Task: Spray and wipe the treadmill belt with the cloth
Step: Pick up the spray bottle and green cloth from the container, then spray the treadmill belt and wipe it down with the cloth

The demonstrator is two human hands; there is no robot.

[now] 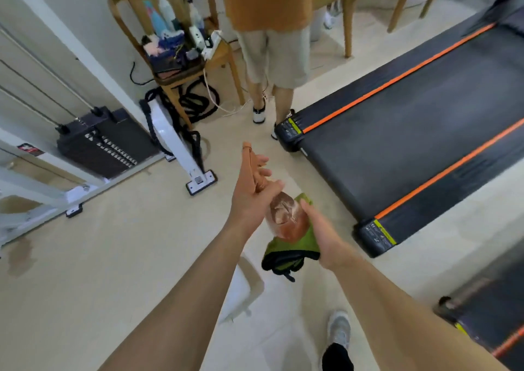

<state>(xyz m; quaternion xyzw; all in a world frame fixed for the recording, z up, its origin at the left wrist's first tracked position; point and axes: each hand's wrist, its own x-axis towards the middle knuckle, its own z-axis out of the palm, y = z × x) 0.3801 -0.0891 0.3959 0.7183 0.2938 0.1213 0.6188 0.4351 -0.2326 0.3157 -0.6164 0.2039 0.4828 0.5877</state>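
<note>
Left hand (251, 200) gripped the neck of the spray bottle (286, 219); right hand (321, 230) held the green cloth (283, 253) under it — treadmill belt (411, 132) lay at 2 o'clock, well apart.

One bottle (287, 221), one cloth (289, 253), two hands (251, 200) (323, 231)

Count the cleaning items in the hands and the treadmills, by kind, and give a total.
spray bottle: 1
green cloth: 1
treadmills: 2, the near treadmill and a second treadmill cut off at lower right
Total: 4
</note>
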